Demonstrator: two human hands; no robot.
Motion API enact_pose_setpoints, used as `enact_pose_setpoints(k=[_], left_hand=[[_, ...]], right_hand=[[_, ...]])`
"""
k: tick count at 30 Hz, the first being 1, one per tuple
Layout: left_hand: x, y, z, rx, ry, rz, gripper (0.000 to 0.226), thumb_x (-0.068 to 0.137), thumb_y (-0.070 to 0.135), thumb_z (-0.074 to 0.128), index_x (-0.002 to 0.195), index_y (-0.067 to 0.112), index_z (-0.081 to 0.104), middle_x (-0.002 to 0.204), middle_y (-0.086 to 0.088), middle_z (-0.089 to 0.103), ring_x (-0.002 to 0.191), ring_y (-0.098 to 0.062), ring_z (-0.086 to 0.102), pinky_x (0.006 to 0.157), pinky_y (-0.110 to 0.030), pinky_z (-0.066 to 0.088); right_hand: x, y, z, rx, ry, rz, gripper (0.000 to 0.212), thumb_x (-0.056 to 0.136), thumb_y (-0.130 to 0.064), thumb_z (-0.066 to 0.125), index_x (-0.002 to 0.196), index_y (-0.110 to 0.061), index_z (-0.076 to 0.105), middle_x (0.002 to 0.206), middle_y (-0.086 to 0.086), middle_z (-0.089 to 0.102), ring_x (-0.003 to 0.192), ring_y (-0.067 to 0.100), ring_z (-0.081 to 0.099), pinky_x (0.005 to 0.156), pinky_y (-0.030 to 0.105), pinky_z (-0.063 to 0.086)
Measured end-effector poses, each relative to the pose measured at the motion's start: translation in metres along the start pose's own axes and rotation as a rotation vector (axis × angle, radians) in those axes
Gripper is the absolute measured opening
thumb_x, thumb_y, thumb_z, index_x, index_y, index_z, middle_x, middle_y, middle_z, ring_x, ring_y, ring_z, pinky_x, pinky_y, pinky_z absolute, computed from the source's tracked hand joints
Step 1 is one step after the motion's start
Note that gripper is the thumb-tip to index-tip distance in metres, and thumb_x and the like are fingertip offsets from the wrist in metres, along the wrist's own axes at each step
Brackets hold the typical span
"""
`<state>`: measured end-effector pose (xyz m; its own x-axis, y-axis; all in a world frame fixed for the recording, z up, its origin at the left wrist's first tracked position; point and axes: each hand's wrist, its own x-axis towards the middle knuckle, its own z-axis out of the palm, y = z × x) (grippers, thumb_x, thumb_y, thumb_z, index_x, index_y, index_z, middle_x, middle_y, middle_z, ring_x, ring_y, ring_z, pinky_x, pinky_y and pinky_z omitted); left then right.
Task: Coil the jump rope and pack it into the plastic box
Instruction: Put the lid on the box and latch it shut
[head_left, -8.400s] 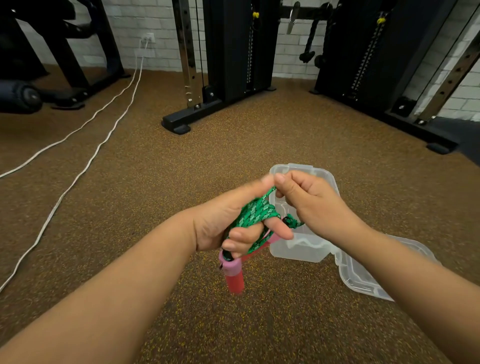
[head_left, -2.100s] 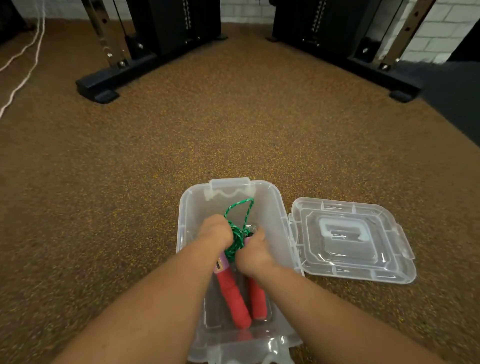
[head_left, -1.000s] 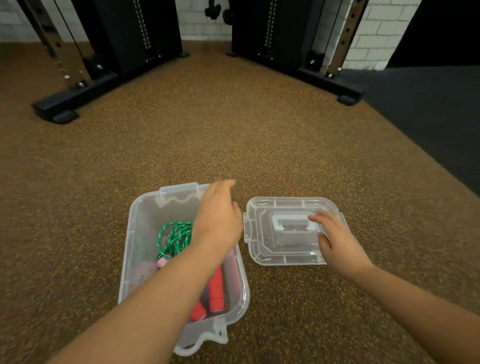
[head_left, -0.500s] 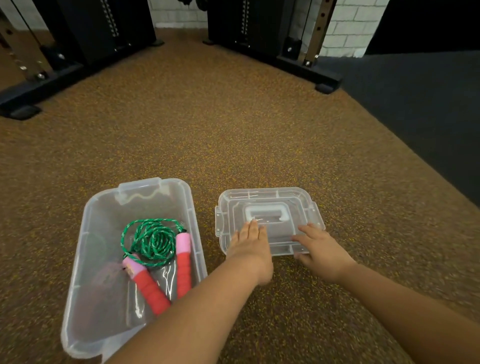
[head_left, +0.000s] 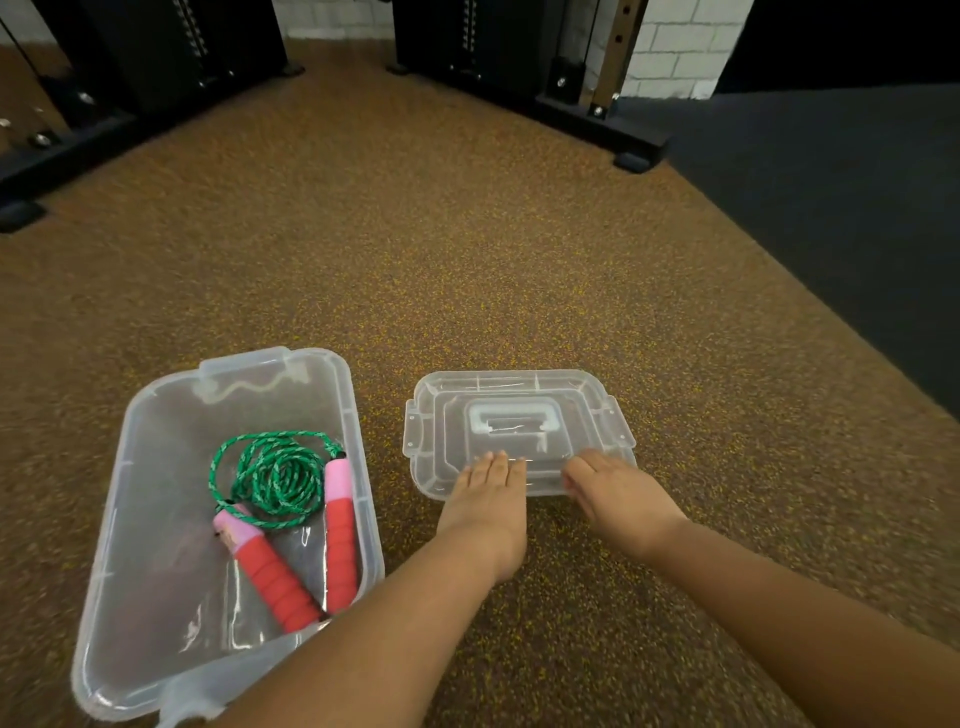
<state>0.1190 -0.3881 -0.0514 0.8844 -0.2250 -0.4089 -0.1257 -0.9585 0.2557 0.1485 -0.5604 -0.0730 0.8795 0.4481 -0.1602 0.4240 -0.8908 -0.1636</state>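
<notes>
The jump rope (head_left: 275, 475), a green coil with two red and pink handles, lies inside the clear plastic box (head_left: 156, 415) on the floor at lower left. The box's clear lid (head_left: 519, 410) with a white handle lies flat on the floor to the right of the box. My left hand (head_left: 488, 499) rests on the lid's near edge with its fingers laid flat on top. My right hand (head_left: 618, 493) is at the lid's near right corner, fingers against its edge. Whether either hand grips the lid is unclear.
The floor is brown speckled rubber, with a dark grey mat (head_left: 831, 208) at the right. Black gym machine bases (head_left: 602, 124) stand at the back, with another machine base (head_left: 62, 150) at the back left, and a white brick wall (head_left: 675, 47) lies beyond.
The coiled rope was set into the box and let go. Both hands moved right to the lid; in the last half second they settled on its near edge.
</notes>
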Motion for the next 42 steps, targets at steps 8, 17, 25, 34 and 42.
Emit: enact_pose_setpoints(k=[8, 17, 25, 34, 42], left_hand=[[0.001, 0.013, -0.021, 0.084, 0.225, 0.069, 0.066, 0.083, -0.003, 0.052, 0.143, 0.014, 0.03, 0.151, -0.008, 0.033, 0.141, -0.024, 0.027, 0.116, -0.034, 0.018], [-0.01, 0.02, -0.066, -0.183, 0.477, 0.068, 0.025, 0.096, 0.01, 0.043, 0.12, 0.018, 0.044, 0.116, -0.004, 0.061, 0.103, -0.026, 0.058, 0.082, -0.036, 0.042], [-0.024, 0.011, -0.1, -0.984, 0.383, -0.136, 0.025, 0.097, 0.022, 0.044, 0.12, 0.02, 0.054, 0.114, -0.001, 0.062, 0.099, -0.02, 0.058, 0.087, -0.032, 0.045], [-0.056, -0.058, -0.121, -1.548, 0.215, -0.186, 0.023, 0.092, 0.001, 0.051, 0.112, 0.005, 0.061, 0.084, -0.009, 0.067, 0.076, -0.025, 0.065, 0.08, -0.04, 0.056], [-0.106, -0.127, -0.136, -1.296, 0.405, -0.143, 0.024, 0.087, 0.015, 0.048, 0.097, 0.02, 0.069, 0.097, -0.008, 0.072, 0.092, -0.026, 0.069, 0.084, -0.044, 0.055]], right_hand=[[-0.015, 0.009, -0.038, -0.039, 0.09, -0.135, 0.039, 0.09, -0.036, 0.018, 0.099, -0.02, 0.052, 0.098, -0.001, 0.066, 0.099, 0.021, 0.061, 0.116, 0.035, 0.015], [-0.012, 0.037, -0.092, 0.765, 0.761, 0.484, 0.046, 0.098, -0.039, 0.036, 0.139, -0.02, 0.035, 0.145, 0.0, 0.039, 0.134, 0.014, 0.035, 0.114, 0.042, 0.028], [-0.018, 0.005, -0.069, 1.063, 0.117, 0.533, 0.068, 0.085, -0.07, 0.035, 0.144, -0.036, 0.026, 0.151, -0.005, 0.034, 0.136, 0.019, 0.036, 0.112, 0.046, 0.029], [-0.001, -0.04, -0.086, 1.269, 0.253, 0.488, 0.037, 0.093, -0.026, 0.056, 0.13, -0.022, 0.052, 0.125, -0.004, 0.06, 0.108, 0.015, 0.061, 0.099, 0.039, 0.047], [0.021, -0.137, -0.105, 1.298, 0.284, 0.379, 0.018, 0.093, -0.018, 0.055, 0.101, -0.022, 0.07, 0.097, 0.002, 0.075, 0.086, 0.018, 0.072, 0.074, 0.034, 0.061]])
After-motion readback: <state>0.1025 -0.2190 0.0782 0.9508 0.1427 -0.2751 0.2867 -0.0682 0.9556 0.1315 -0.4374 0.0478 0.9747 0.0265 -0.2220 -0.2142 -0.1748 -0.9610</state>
